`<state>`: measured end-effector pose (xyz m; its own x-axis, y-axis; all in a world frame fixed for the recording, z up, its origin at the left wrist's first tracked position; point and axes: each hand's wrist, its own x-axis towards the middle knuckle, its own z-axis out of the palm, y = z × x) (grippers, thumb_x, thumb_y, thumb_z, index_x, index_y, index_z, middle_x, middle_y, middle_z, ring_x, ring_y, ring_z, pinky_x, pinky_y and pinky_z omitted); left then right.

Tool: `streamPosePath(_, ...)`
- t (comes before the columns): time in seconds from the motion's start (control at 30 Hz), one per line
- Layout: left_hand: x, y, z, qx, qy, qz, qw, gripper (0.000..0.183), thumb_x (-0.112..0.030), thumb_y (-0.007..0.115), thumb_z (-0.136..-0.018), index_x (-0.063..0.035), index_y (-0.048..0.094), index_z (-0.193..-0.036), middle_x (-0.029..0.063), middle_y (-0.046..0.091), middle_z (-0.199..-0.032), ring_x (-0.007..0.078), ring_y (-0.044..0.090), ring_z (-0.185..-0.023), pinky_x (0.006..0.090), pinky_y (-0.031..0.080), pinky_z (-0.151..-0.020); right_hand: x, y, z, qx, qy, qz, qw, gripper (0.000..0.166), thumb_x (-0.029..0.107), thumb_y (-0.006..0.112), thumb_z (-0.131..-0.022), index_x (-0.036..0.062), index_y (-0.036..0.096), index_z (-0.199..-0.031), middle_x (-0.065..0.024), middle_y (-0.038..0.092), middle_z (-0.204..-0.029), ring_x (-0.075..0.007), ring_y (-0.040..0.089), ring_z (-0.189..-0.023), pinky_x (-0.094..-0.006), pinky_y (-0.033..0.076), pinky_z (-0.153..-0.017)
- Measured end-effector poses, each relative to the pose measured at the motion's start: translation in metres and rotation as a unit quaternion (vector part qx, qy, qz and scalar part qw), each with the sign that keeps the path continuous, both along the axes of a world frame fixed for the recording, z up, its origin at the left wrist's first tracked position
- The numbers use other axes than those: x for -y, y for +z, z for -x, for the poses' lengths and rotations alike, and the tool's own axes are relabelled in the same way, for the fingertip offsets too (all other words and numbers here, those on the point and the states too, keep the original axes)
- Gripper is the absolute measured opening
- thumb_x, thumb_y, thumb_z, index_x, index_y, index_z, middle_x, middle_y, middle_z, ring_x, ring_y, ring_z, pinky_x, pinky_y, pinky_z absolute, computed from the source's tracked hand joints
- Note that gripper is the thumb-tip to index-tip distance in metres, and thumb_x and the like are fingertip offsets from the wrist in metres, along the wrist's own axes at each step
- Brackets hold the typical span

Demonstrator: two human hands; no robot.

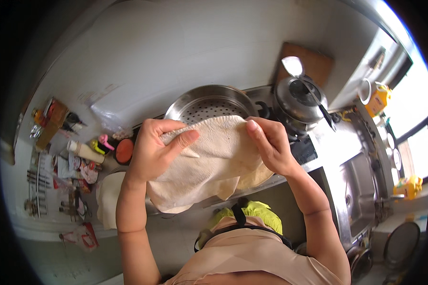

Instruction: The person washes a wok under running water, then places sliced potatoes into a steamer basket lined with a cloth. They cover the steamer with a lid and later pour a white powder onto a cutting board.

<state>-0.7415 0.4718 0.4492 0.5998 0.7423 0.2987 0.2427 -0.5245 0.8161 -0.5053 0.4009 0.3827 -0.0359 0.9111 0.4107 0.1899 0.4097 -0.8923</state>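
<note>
Between my hands a large cream-coloured cloth [214, 153] is stretched by its upper edge, its lower part hanging in folds. My left hand [160, 148] grips the cloth's left side, thumb on top. At the right corner my right hand [271, 142] pinches the edge between thumb and fingers. Just beyond the cloth, a round metal steamer pan with a perforated base [214, 107] sits on the stove; its near side is hidden behind the cloth. Another pale cloth [108, 199] hangs over the counter edge, left of my left forearm.
Right of the steamer stands a lidded metal pot [299, 99] with a metal spatula [315, 94] across its lid. A wooden board [315, 64] leans on the wall behind. Far right is a steel sink [360, 192]. Jars, bags and a wire rack [41, 185] crowd the left side.
</note>
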Motion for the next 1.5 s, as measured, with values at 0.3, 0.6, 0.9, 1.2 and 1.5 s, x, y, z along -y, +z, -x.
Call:
streamPosePath(0.3,0.037,-0.002,-0.093,0.007,-0.153,-0.159,0.975,0.01,-0.003,0.075,-0.075,-0.0013,0.071,-0.084,0.0099,0.063,-0.062,0.0159,0.055,-0.049,0.0255,0.043,-0.048,0.104,0.002,-0.051,0.143,-0.184,-0.171,0.957,0.037,0.009,0.082,-0.065,0.0135,0.072,-0.1,-0.0095,0.047,-0.103,-0.018,0.054,-0.081,-0.0285,0.053,-0.064)
streamPosePath(0.6,0.047,0.009,-0.13,-0.025,-0.248,-0.265,0.931,0.015,-0.004,0.076,-0.07,-0.0061,0.072,-0.085,0.0066,0.056,-0.058,0.0155,0.048,-0.046,0.0261,0.036,-0.043,0.146,-0.013,-0.074,0.317,-0.26,-0.071,0.909,0.025,0.02,0.083,-0.061,0.0093,0.062,-0.069,-0.0027,0.063,-0.094,-0.0174,0.06,-0.078,-0.0291,0.051,-0.059)
streamPosePath(0.9,0.026,0.013,-0.125,0.092,-0.207,-0.222,0.948,0.012,-0.002,0.074,-0.076,0.0004,0.071,-0.087,0.0042,0.062,-0.065,0.0057,0.046,-0.052,0.0191,0.035,-0.047,0.145,-0.008,-0.099,0.187,-0.166,-0.053,0.967,0.033,0.03,0.079,-0.074,0.0053,0.066,-0.091,-0.0072,0.061,-0.092,-0.0261,0.062,-0.086,-0.0344,0.051,-0.074)
streamPosePath(1.2,0.012,0.018,-0.105,0.111,-0.129,-0.248,0.954,0.01,-0.002,0.072,-0.079,-0.0001,0.072,-0.089,-0.0006,0.052,-0.06,0.003,0.042,-0.052,0.0178,0.03,-0.047,0.116,-0.009,-0.096,0.134,-0.045,-0.063,0.988,0.024,0.012,0.077,-0.072,-0.0006,0.058,-0.079,-0.0095,0.056,-0.085,-0.0239,0.059,-0.08,-0.0324,0.05,-0.072)
streamPosePath(1.5,0.009,0.021,-0.082,0.076,-0.072,-0.285,0.953,0.013,0.005,0.069,-0.08,0.0027,0.07,-0.093,-0.0001,0.052,-0.064,0.0022,0.043,-0.054,0.0159,0.036,-0.05,0.088,0.009,-0.095,0.136,-0.352,-0.088,0.922,0.019,0.001,0.073,-0.076,0.0012,0.063,-0.092,-0.0032,0.062,-0.084,-0.0121,0.06,-0.078,-0.0283,0.055,-0.071)
